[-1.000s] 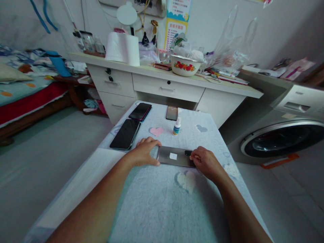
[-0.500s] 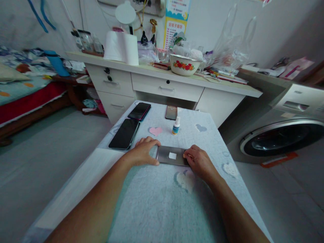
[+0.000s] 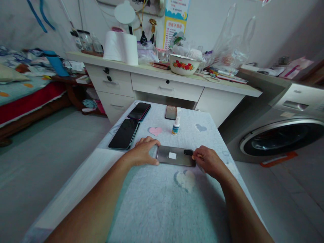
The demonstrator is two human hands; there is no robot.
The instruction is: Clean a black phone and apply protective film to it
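A grey phone (image 3: 174, 156) lies back up on the pale cloth-covered table (image 3: 162, 202), a small white sticker (image 3: 172, 155) on its middle and a dark camera block (image 3: 188, 152) near its right end. My left hand (image 3: 143, 152) grips the phone's left end, fingers curled over its edge. My right hand (image 3: 209, 161) rests at the right end beside the camera block. Its fingers are pinched on a small light thing I cannot make out.
Beyond the phone stand a small dropper bottle (image 3: 175, 126) and three more phones: (image 3: 124, 134), (image 3: 139, 111), (image 3: 171, 112). A cluttered white desk (image 3: 164, 84) is behind the table. A washing machine (image 3: 280, 135) is at the right, a bed (image 3: 20, 98) at the left.
My right hand slid left over the phone's camera end half a second ago, then came back right, uncovering the camera block. My left hand and the phone stayed put.
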